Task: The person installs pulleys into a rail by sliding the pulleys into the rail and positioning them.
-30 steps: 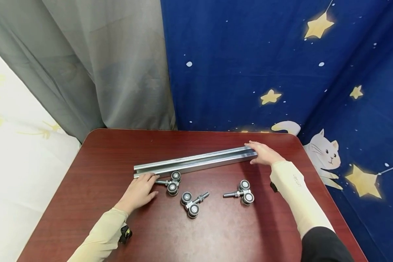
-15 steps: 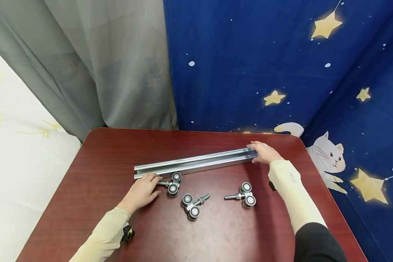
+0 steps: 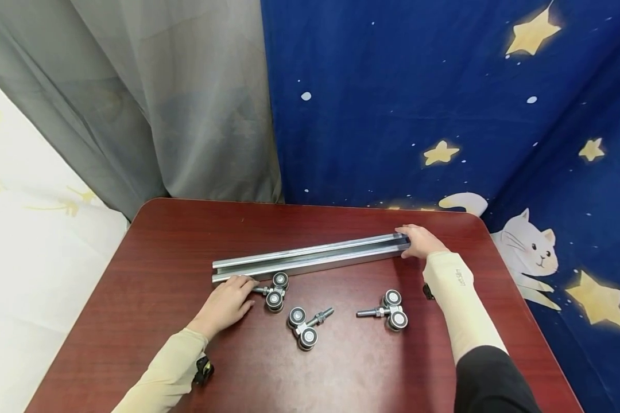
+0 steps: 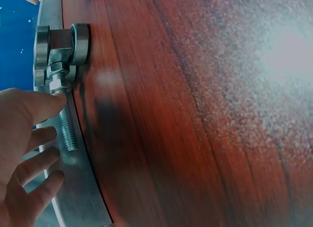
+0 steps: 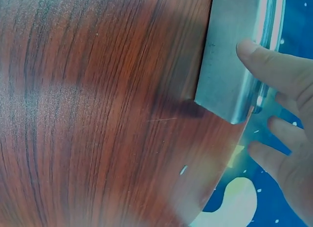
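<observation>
A metal C-shaped rail (image 3: 310,263) lies slantwise across the table, its slot facing up. At its right end, my right hand (image 3: 421,242) holds it, thumb (image 5: 249,50) on the near side wall and fingers toward the far side. My left hand (image 3: 227,305) is at the left end, over the threaded bolt of a twin-wheeled roller trolley (image 3: 276,291). From the left wrist, the thumb (image 4: 49,104) overlaps that bolt (image 4: 68,126) just below its nuts, with the other fingers spread past it. In the head view a gap shows between thumb and forefinger.
Two more roller trolleys lie nearer me: one trolley (image 3: 303,328) at the middle with its bolt angled up right, another trolley (image 3: 394,311) at the right with its bolt pointing left. A blue starry curtain (image 3: 382,103) and a grey curtain (image 3: 212,103) hang behind the reddish-brown table (image 3: 186,229).
My left hand has shifted slightly right, covering more of the nearest trolley's bolt. The right hand stays at the rail's end. The head view has turned a little; rail and trolleys keep their layout.
</observation>
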### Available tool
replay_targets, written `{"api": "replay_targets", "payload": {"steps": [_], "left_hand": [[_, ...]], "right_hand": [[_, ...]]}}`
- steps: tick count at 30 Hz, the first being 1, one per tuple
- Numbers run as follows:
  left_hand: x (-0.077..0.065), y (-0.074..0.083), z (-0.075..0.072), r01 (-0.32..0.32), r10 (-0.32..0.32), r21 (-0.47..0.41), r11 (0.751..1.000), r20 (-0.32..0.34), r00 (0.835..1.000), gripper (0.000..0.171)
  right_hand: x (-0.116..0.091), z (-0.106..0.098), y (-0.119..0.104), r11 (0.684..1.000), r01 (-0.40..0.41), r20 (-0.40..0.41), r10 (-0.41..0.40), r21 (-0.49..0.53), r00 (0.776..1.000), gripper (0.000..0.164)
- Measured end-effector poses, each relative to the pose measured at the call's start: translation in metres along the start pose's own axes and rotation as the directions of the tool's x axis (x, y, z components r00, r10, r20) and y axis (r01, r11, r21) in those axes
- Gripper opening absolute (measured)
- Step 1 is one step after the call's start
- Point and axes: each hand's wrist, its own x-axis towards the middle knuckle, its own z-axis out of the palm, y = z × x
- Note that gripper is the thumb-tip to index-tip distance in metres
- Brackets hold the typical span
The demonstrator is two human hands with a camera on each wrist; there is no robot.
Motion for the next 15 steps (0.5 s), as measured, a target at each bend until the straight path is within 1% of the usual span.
{"api": "replay_targets", "payload": {"steps": [2, 6, 9, 12, 15], "left_hand": [[0.000, 0.000, 0.001, -0.001, 0.001, -0.001, 1.000, -0.004, 1.000, 0.034], [-0.001, -0.001, 0.002, 0.000, 0.000, -0.015, 1.000, -0.003, 1.000, 0.035], [0.000, -0.002, 0.002, 0.012, -0.012, -0.027, 1.000, 0.002, 1.000, 0.037], [0.001, -0.003, 0.004, 0.023, -0.022, -0.036, 0.999, 0.013, 1.000, 0.037], [0.002, -0.004, 0.006, 0.019, -0.018, -0.037, 0.999, 0.021, 1.000, 0.035]], "right_hand": [[0.002, 0.002, 0.003, 1.000, -0.010, 0.006, 0.010, 0.013, 1.000, 0.069], [0.006, 0.006, 0.007, 0.999, 0.014, 0.001, -0.014, 0.032, 1.000, 0.067], [0.009, 0.008, 0.009, 0.999, 0.016, -0.005, -0.016, 0.039, 1.000, 0.068], [0.012, 0.008, 0.007, 0.999, -0.003, -0.005, 0.003, 0.046, 1.000, 0.068], [0.014, 0.007, 0.004, 0.998, -0.037, -0.007, 0.037, 0.052, 0.999, 0.064]]}}
